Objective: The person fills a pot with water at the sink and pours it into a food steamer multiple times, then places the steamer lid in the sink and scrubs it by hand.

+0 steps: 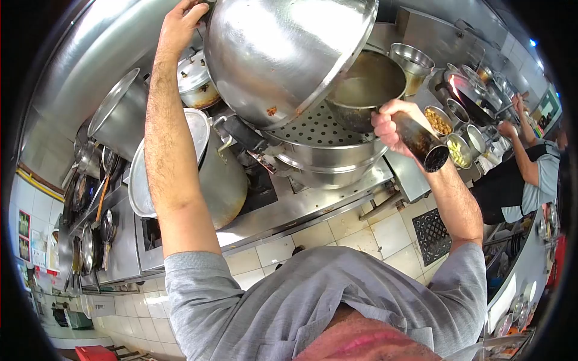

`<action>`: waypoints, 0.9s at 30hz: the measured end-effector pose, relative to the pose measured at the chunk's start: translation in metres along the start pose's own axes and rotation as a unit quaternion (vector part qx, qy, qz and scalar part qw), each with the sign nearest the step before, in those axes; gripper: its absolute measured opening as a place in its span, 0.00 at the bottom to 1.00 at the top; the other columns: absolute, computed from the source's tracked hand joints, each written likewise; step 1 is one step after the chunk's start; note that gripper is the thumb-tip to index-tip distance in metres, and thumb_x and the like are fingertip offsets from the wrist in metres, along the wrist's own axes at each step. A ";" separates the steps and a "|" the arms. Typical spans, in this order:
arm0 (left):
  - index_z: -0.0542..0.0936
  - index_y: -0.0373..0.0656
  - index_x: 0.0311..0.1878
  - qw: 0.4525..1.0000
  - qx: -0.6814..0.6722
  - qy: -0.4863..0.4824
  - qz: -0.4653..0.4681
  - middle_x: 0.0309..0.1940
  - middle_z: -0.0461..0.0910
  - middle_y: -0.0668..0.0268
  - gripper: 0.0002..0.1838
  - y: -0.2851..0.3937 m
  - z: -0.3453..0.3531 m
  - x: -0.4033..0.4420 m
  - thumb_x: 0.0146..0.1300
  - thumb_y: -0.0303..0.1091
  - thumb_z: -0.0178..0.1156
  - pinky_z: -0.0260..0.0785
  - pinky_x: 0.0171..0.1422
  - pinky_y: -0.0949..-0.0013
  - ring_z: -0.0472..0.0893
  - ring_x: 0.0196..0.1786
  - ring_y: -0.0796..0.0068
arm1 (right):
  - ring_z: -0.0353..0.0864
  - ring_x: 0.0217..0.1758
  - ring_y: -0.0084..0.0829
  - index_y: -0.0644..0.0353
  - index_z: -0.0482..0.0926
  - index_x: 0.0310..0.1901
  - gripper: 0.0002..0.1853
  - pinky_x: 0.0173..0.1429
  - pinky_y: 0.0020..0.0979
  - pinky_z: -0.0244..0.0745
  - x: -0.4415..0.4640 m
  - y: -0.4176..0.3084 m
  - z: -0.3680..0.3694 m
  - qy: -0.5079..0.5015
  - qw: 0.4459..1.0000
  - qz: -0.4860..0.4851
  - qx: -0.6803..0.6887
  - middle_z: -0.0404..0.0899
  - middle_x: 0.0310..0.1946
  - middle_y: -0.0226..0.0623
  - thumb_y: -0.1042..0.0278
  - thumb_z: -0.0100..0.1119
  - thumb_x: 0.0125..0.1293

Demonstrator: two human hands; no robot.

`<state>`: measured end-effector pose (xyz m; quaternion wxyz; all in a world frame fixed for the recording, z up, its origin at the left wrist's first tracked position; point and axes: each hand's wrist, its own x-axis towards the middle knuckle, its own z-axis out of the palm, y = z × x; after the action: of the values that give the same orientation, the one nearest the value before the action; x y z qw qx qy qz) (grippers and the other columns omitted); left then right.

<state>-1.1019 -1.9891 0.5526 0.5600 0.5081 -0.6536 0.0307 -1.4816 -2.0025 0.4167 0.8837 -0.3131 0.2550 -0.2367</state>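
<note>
My left hand [188, 17] grips the edge of a big domed steel lid [283, 54], held up and tilted over a wide steamer pot [328, 157]. Under the lid shows the steamer's perforated tray [319, 125]. In my right hand [394, 125] is the thick dark handle of a saucepan [368, 84], my fingers wrapped round it. The saucepan is over the right part of the perforated tray, partly behind the lid's rim. Whether its base rests on the tray I cannot tell.
A tall lidded pot [226, 180] stands left of the steamer. Behind are a white pot [195, 78] and a steel pot [412, 63]. Bowls of food [438, 120] sit to the right. A co-worker [530, 168] works at the far right, beside a wok [466, 99].
</note>
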 end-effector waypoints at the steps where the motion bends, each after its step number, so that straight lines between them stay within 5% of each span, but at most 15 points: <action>1: 0.76 0.37 0.44 1.000 -0.001 0.003 0.004 0.31 0.76 0.68 0.14 -0.003 -0.001 0.001 0.55 0.32 0.52 0.65 0.37 0.76 0.72 0.32 0.79 | 0.65 0.17 0.17 0.61 0.67 0.27 0.05 0.17 0.18 0.62 0.002 0.002 -0.002 0.014 1.000 0.002 -0.014 0.66 0.19 0.26 0.70 0.49 0.54; 6: 0.76 0.37 0.44 1.000 -0.007 0.012 0.002 0.30 0.76 0.69 0.13 -0.016 -0.005 0.003 0.56 0.31 0.52 0.64 0.36 0.77 0.71 0.31 0.81 | 0.67 0.16 0.19 0.57 0.68 0.19 0.09 0.21 0.19 0.65 0.003 0.006 -0.009 0.043 0.991 0.034 -0.119 0.68 0.16 0.28 0.66 0.53 0.52; 27: 0.76 0.40 0.43 0.999 -0.042 0.026 -0.001 0.28 0.75 0.72 0.11 -0.029 -0.016 -0.001 0.58 0.32 0.52 0.63 0.34 0.79 0.71 0.29 0.83 | 0.68 0.16 0.23 0.59 0.71 0.20 0.08 0.21 0.24 0.64 -0.010 0.008 -0.009 0.142 0.953 0.003 -0.269 0.69 0.16 0.31 0.65 0.55 0.48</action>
<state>-1.0707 -1.9930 0.5422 0.5977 0.4838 -0.6390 0.0160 -1.4925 -1.9948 0.4086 0.7219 -0.5019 0.4330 -0.1988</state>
